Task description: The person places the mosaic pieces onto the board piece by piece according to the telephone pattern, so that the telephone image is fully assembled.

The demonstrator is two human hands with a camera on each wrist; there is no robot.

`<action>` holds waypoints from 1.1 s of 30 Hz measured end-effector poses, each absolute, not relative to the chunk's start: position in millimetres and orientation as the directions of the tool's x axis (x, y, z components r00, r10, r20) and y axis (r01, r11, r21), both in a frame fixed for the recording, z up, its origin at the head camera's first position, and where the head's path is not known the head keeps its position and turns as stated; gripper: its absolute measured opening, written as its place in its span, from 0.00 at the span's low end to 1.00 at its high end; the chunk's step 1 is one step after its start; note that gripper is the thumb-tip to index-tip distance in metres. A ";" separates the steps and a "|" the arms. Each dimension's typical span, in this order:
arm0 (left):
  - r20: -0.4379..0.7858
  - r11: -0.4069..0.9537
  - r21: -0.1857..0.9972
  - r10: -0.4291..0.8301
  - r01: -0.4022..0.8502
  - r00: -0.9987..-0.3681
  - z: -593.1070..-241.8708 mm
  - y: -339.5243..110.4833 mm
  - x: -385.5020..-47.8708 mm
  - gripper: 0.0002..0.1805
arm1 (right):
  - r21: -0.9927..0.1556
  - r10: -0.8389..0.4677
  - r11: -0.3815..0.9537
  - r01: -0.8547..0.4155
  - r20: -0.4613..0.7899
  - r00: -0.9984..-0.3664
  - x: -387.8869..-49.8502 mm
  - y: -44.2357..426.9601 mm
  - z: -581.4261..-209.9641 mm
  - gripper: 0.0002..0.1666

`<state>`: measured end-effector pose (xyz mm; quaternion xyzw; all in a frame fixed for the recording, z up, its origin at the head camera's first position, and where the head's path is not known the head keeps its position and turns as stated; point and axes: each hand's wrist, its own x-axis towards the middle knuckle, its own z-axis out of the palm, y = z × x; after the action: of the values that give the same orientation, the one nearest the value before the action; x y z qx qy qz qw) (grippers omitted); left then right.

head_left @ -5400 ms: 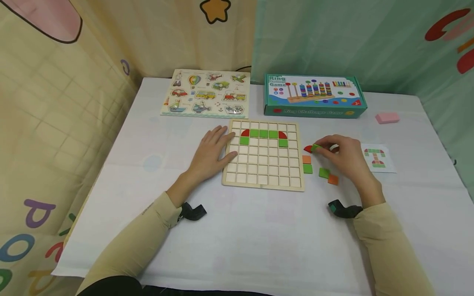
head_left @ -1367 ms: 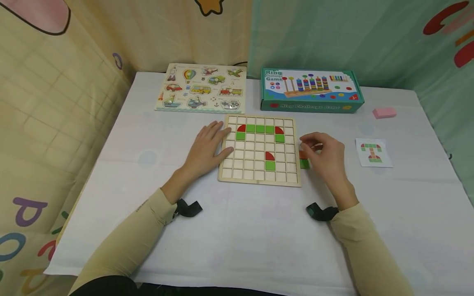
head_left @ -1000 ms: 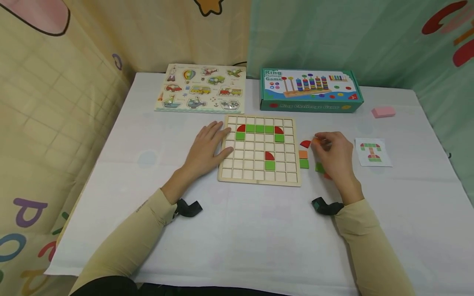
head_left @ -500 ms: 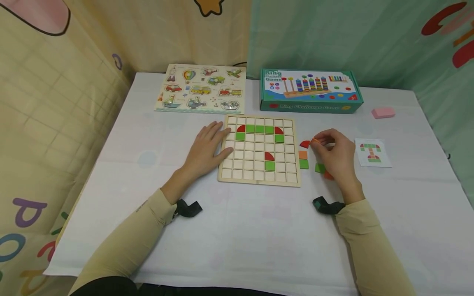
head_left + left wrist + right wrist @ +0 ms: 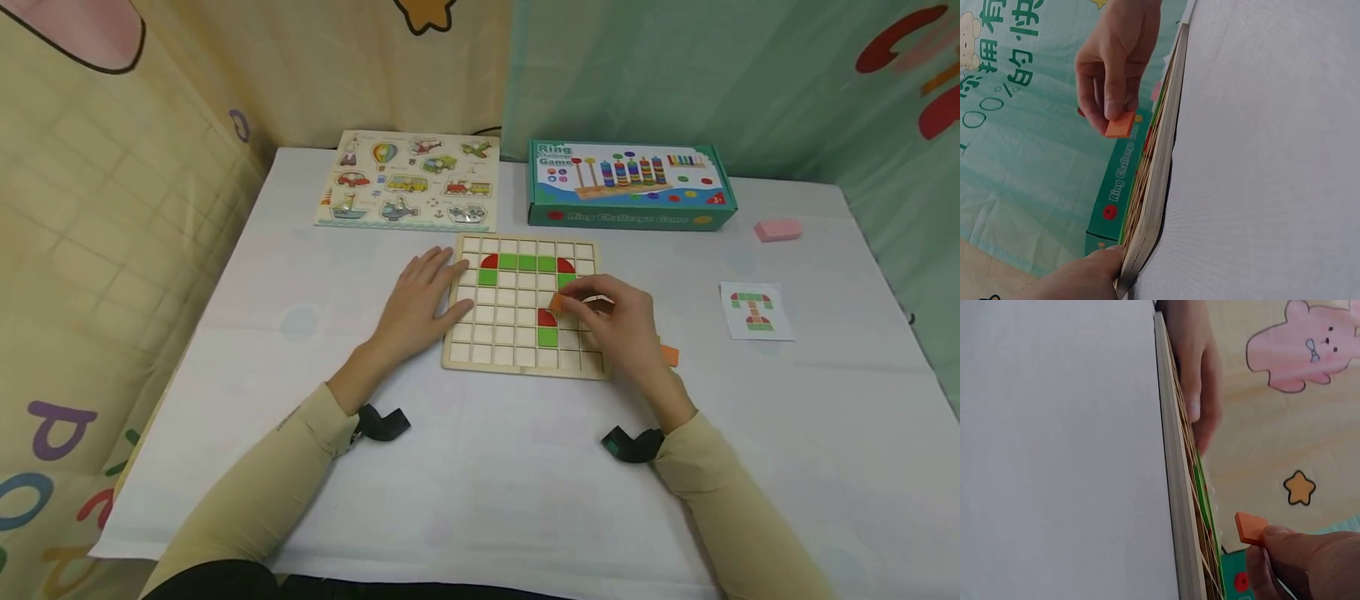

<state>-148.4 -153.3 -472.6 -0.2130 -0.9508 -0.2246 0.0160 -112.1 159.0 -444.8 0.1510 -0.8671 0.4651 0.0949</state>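
A wooden grid board (image 5: 525,370) lies mid-table. Along its upper part, green squares (image 5: 527,263) run between two red quarter-round tiles, with a green square under each end. Lower down, a red quarter-round tile (image 5: 547,317) sits above a green square (image 5: 547,337). My right hand (image 5: 618,321) pinches an orange square tile (image 5: 557,302) by thumb and fingertips just above that red tile; the right wrist view shows the tile (image 5: 1250,529) raised off the board. My left hand (image 5: 420,296) rests on the board's left edge, fingers extended. The right hand hides some loose tiles.
An orange tile (image 5: 671,356) lies right of the board, partly covered by my wrist. Further right is a pattern card (image 5: 756,311). Behind are a vehicle picture puzzle (image 5: 408,179), a green Ring Challenge Game box (image 5: 633,218) and a pink block (image 5: 778,230).
My right hand has carried the orange tile leftward from beside the board to over it. Before that, the lower red and green tiles went onto the board. The left hand keeps its place.
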 end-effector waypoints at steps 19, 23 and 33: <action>0.117 0.808 0.419 0.405 0.415 -0.907 -471.6 -149.7 -149.0 0.37 | -0.655 -0.334 0.573 -0.493 0.363 -0.870 -112.1 138.4 -470.7 0.15; 0.123 0.807 0.416 0.406 0.419 -0.906 -472.5 -150.3 -149.9 0.37 | -0.644 -0.360 0.560 -0.521 0.377 -0.854 -112.3 137.5 -471.7 0.11; 0.129 0.809 0.414 0.402 0.418 -0.906 -473.1 -152.7 -149.3 0.37 | -0.643 -0.372 0.546 -0.538 0.389 -0.843 -112.0 137.5 -468.2 0.09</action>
<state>-149.3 -152.7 -473.1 -0.2158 -0.9508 -0.2216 0.0176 -112.0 137.5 -468.2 0.2606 -0.8730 0.3992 0.1035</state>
